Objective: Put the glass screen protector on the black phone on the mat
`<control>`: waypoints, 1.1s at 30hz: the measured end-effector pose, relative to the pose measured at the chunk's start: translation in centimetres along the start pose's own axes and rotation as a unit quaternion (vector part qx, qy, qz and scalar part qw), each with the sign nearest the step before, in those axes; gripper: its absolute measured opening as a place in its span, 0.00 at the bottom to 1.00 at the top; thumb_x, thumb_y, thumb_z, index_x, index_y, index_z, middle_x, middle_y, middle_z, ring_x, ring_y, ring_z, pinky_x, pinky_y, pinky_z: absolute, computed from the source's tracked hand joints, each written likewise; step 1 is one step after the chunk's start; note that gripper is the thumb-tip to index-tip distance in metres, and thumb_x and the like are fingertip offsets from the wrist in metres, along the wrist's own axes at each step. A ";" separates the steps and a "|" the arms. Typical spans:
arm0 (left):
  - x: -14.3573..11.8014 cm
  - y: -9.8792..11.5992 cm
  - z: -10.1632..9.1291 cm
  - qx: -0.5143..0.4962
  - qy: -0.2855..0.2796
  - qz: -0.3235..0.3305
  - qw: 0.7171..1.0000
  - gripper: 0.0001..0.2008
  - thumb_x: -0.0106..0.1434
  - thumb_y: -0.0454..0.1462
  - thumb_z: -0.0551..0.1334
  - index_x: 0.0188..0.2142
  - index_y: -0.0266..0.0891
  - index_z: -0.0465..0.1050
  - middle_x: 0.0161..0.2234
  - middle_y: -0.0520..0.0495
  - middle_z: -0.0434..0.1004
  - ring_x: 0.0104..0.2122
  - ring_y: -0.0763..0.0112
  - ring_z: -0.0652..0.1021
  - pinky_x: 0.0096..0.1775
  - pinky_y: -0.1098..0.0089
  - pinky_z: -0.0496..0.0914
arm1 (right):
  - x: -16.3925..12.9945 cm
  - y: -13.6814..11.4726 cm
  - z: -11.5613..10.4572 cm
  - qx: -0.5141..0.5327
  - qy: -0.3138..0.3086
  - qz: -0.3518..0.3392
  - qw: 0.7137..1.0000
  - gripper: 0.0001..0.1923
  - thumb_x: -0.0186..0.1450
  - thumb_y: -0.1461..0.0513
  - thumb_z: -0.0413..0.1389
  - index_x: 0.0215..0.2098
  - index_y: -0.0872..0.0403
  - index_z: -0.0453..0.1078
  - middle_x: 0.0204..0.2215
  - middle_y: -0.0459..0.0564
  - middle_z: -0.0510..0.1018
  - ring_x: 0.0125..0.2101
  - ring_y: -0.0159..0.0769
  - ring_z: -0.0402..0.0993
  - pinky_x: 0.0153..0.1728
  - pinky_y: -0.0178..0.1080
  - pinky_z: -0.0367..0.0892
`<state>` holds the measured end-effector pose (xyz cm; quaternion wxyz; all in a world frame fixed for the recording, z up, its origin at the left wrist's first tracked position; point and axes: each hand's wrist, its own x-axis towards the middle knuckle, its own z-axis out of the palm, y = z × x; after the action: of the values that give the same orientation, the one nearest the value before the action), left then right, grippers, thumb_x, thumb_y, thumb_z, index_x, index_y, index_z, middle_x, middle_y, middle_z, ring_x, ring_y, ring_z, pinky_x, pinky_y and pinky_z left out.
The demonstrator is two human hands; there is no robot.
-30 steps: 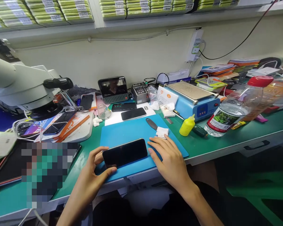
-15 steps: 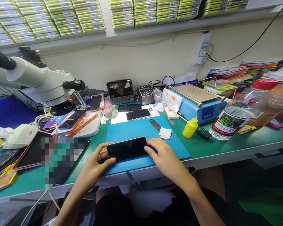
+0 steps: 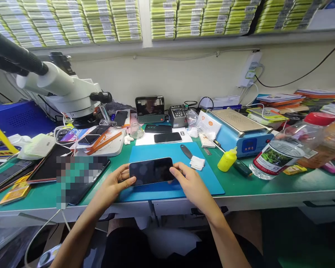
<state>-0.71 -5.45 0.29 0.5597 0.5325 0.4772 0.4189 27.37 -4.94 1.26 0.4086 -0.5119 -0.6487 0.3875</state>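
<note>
**Both hands hold a dark phone over the blue mat**

The left hand (image 3: pixel 115 183) reaches in from the near left, thumb on the phone's (image 3: pixel 151 171) near-left corner and fingers curled behind its left end. The right hand (image 3: pixel 190 183) comes from the near right, fingertips clamped on the phone's right end. The phone lies lengthwise between them, screen up and dark, over the near part of the blue mat (image 3: pixel 167 156) on the green table (image 3: pixel 268 184).

Just beyond the right hand lie a white wipe (image 3: pixel 197 162) and a dark-handled scraper (image 3: pixel 187 151). A yellow squeeze bottle (image 3: pixel 226 160) stands right of the mat, a blue heating plate (image 3: pixel 240 130) behind it. A second phone (image 3: pixel 167 137) rests at the mat's far edge. A microscope (image 3: pixel 58 87) stands over the far left.
</note>
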 end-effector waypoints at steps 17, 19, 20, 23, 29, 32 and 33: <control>2.2 1.7 3.1 -0.097 -0.120 -0.105 0.982 0.24 0.61 0.49 0.77 0.50 0.37 0.81 0.36 0.46 0.85 0.30 0.69 0.85 0.34 0.68 0.85 | 1.4 0.4 0.9 0.361 0.051 0.023 0.931 0.29 0.66 0.35 0.61 0.29 0.50 0.75 0.24 0.46 0.75 0.26 0.36 0.69 0.29 0.40 0.72; 2.1 1.5 3.1 -0.109 -0.116 -0.102 0.982 0.23 0.60 0.49 0.78 0.48 0.37 0.82 0.34 0.48 0.84 0.29 0.69 0.85 0.33 0.70 0.85 | 1.3 0.4 0.9 0.377 0.039 0.019 0.925 0.28 0.66 0.36 0.62 0.28 0.51 0.76 0.24 0.47 0.75 0.26 0.36 0.69 0.28 0.40 0.72; 2.0 1.5 3.0 -0.114 -0.113 -0.100 0.982 0.22 0.60 0.49 0.78 0.47 0.37 0.82 0.32 0.49 0.83 0.28 0.69 0.85 0.33 0.70 0.85 | 1.2 0.4 0.9 0.383 0.033 0.017 0.923 0.28 0.66 0.36 0.62 0.28 0.51 0.76 0.24 0.47 0.75 0.26 0.35 0.70 0.28 0.39 0.71; 1.7 1.4 2.9 -0.125 -0.109 -0.095 0.982 0.21 0.60 0.49 0.78 0.43 0.36 0.82 0.28 0.50 0.82 0.25 0.69 0.84 0.30 0.71 0.84 | 1.2 0.3 0.7 0.400 0.011 0.013 0.917 0.27 0.67 0.37 0.62 0.30 0.51 0.79 0.24 0.47 0.77 0.26 0.35 0.71 0.28 0.38 0.71; 1.4 1.1 2.7 -0.129 -0.109 -0.079 0.982 0.23 0.60 0.49 0.78 0.47 0.35 0.82 0.30 0.47 0.84 0.24 0.64 0.86 0.25 0.69 0.83 | 1.3 0.4 0.3 0.415 -0.027 0.020 0.909 0.25 0.69 0.41 0.60 0.29 0.51 0.79 0.22 0.47 0.77 0.25 0.35 0.73 0.29 0.38 0.70; 1.4 1.0 2.6 -0.125 -0.110 -0.071 0.984 0.24 0.61 0.49 0.77 0.49 0.34 0.83 0.29 0.45 0.84 0.24 0.63 0.85 0.24 0.70 0.81 | 1.3 0.4 0.3 0.413 -0.035 0.026 0.910 0.24 0.69 0.41 0.59 0.30 0.51 0.78 0.23 0.47 0.78 0.26 0.36 0.74 0.30 0.39 0.70; 1.4 1.0 2.6 -0.123 -0.109 -0.068 0.984 0.24 0.61 0.49 0.76 0.49 0.33 0.83 0.30 0.44 0.85 0.23 0.63 0.85 0.23 0.71 0.81 | 1.3 0.4 0.3 0.410 -0.037 0.028 0.911 0.24 0.69 0.42 0.59 0.30 0.51 0.78 0.23 0.47 0.78 0.27 0.36 0.75 0.30 0.39 0.70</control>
<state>2.19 -4.49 1.14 0.6970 0.4682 0.3932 0.3746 27.06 -3.64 0.95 0.5473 -0.3027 -0.4329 0.6492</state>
